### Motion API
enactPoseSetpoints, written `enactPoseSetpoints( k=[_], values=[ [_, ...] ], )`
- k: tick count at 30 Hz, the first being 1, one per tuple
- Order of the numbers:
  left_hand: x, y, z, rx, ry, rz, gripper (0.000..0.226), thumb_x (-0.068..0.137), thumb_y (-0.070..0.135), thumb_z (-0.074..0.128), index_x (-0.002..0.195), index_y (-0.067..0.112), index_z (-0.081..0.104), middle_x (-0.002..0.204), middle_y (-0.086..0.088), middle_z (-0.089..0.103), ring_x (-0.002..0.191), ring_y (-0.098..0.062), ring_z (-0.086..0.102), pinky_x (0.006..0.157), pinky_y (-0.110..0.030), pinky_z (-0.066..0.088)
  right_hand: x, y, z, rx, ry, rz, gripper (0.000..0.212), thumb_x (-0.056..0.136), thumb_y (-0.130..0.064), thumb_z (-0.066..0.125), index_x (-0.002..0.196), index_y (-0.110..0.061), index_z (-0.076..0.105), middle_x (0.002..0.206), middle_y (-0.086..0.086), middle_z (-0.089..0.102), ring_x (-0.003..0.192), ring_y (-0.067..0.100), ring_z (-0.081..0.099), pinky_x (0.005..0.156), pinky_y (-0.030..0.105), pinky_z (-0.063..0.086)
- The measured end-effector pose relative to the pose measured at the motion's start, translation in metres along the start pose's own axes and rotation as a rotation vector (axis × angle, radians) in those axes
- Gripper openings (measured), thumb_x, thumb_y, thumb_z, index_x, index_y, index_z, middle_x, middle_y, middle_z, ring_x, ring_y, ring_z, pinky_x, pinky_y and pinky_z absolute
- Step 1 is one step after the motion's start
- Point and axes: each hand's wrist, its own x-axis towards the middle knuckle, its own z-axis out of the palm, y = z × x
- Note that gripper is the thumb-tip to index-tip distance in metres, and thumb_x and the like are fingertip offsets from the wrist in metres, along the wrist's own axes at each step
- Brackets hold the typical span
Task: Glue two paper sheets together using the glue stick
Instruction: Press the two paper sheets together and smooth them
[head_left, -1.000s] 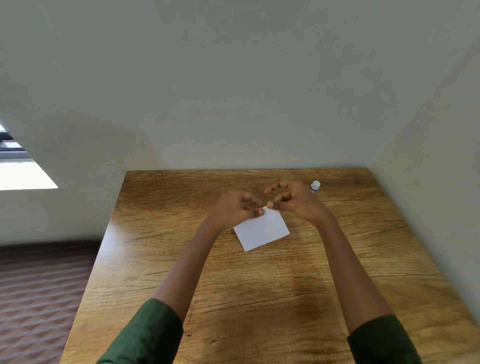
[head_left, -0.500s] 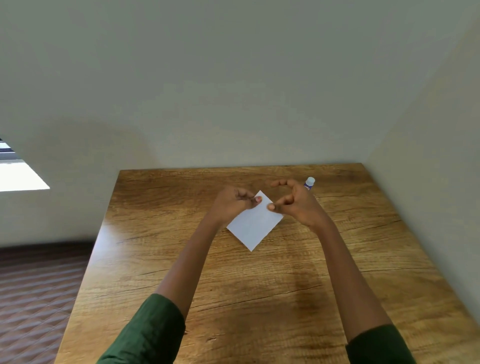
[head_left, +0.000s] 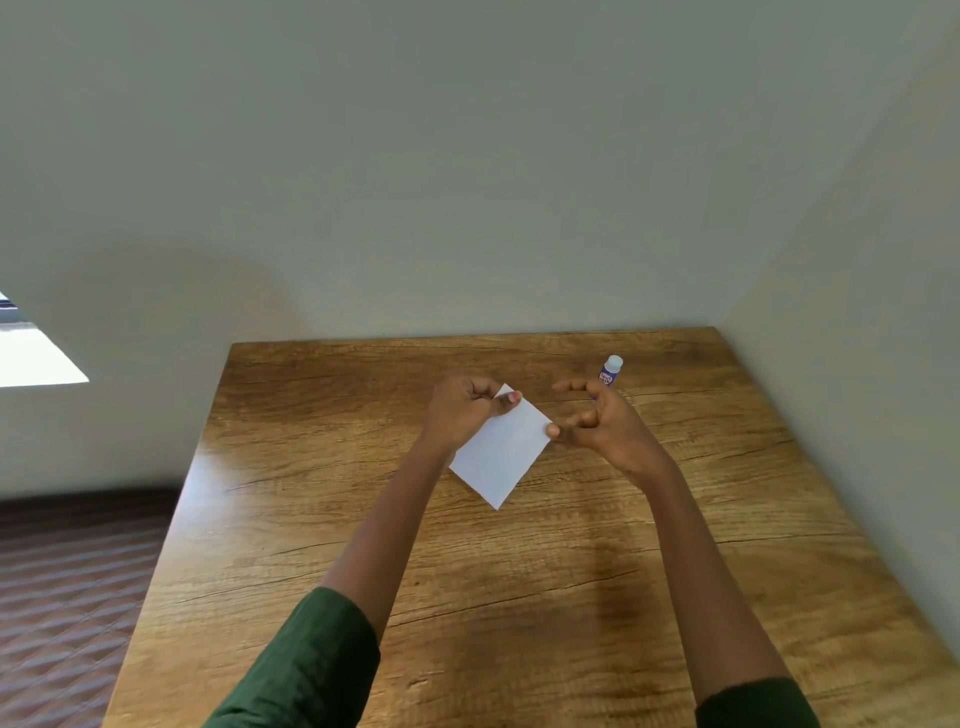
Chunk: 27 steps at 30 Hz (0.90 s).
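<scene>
So, a small white paper (head_left: 501, 452) is held over the middle of the surface (head_left: 322, 519), which is a wood-grain top with dark knotty streaks and a slightly glossy finish. The paper is a flat, smooth rectangle turned diamond-wise, so one corner is pointed back at the person. Its long axis runs from the far right down to the near left. Whether it's one sheet or two stuck together can't be told. The far corner is pinched by the left hand (head_left: 462, 413), with the thumb laid on top and the other fingers curled under. The right-side corner is pinched by the right hand (head_left: 602, 426) between thumb and a fingertip, with the remaining fingers loosely hooked above. The glue stick (head_left: 610, 370) is seen just behind the right hand, near the far edge of the surface. It's a little cylinder with a white rounded cap and a blue labelled body. The cap is pointed away and slightly right, and the base is hidden by fingers. Dark green sleeves (head_left: 311, 670) are worn on both arms.
</scene>
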Motion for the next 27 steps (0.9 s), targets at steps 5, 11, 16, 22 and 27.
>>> enactPoseSetpoints(
  k=[5,11,16,22,27],
  values=[
    [0.002,0.005,0.001,-0.027,0.024,-0.014,0.011,0.080,0.026,0.072,0.083,0.015,0.074,0.079,0.001,0.070,0.067,-0.017,0.064,0.057,-0.025,0.046,-0.009,0.004,0.000,0.105,0.044,-0.010,0.057,0.073,-0.013,0.077,0.123,-0.010,0.049,0.075,0.010,0.074,0.076,0.022,0.073,0.073,0.029,0.058],
    [0.001,0.009,0.009,-0.033,0.041,-0.002,0.014,0.079,0.027,0.073,0.084,0.014,0.074,0.084,-0.003,0.072,0.072,-0.020,0.066,0.061,-0.028,0.049,-0.023,0.010,0.007,0.463,-0.065,0.091,0.056,0.075,-0.013,0.070,0.124,-0.022,0.046,0.096,0.015,0.072,0.086,0.027,0.071,0.073,0.040,0.060],
    [-0.008,0.014,0.024,0.032,0.022,0.059,0.013,0.081,0.028,0.071,0.082,0.016,0.074,0.081,-0.004,0.072,0.069,-0.018,0.066,0.058,-0.025,0.048,-0.025,0.016,0.019,0.338,0.009,0.098,0.064,0.071,-0.003,0.078,0.126,-0.009,0.044,0.076,0.002,0.074,0.088,0.025,0.072,0.068,0.040,0.060],
    [-0.018,0.009,0.033,-0.206,0.093,0.070,0.013,0.078,0.019,0.074,0.091,0.017,0.071,0.089,0.001,0.071,0.082,-0.010,0.064,0.071,-0.023,0.051,-0.038,0.030,0.006,0.432,0.228,0.044,0.054,0.072,-0.003,0.077,0.120,-0.007,0.050,0.086,0.006,0.072,0.084,0.021,0.072,0.062,0.034,0.060],
    [-0.040,-0.009,0.070,-0.266,0.034,-0.096,0.046,0.072,0.026,0.078,0.113,0.017,0.058,0.107,-0.001,0.067,0.096,-0.017,0.065,0.077,-0.036,0.057,-0.036,0.033,0.009,0.588,0.392,0.006,0.050,0.073,-0.007,0.077,0.118,-0.008,0.054,0.092,0.005,0.073,0.083,0.021,0.072,0.064,0.030,0.059]
  ],
)
